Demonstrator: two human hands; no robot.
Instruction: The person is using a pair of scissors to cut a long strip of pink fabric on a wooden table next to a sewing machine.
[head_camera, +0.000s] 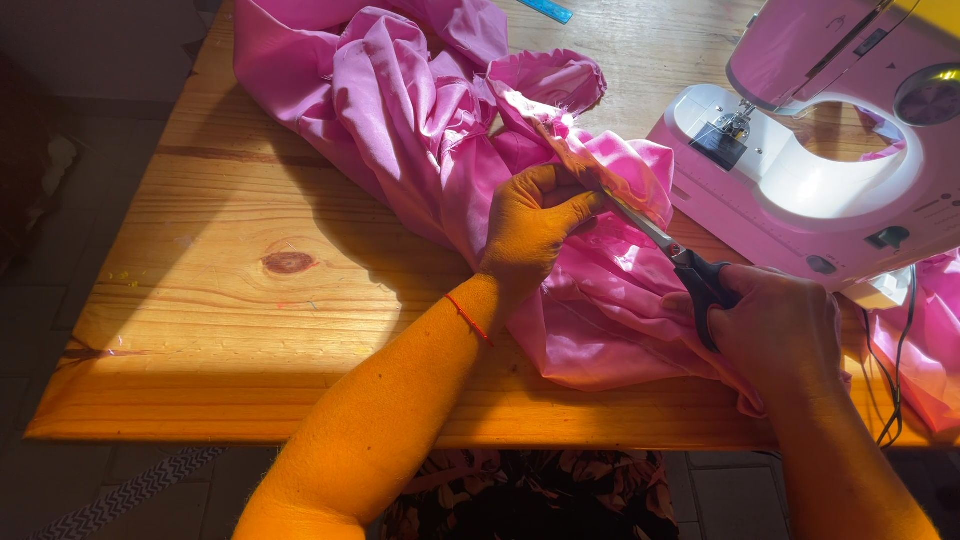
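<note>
A large crumpled pink cloth (400, 110) lies heaped across the middle of a wooden table (240, 300). My left hand (535, 225) pinches a raised fold of that cloth near its frayed edge. My right hand (780, 325) grips the black handles of a pair of scissors (680, 258). Their silver blades point up and left, into the fold right beside my left fingers. A thin red thread circles my left wrist.
A pink and white sewing machine (830, 150) stands at the right of the table, with a black cord hanging over the front edge. More pink cloth (925, 350) lies at the far right. A blue ruler tip (545, 10) shows at the back. Tiled floor lies to the left.
</note>
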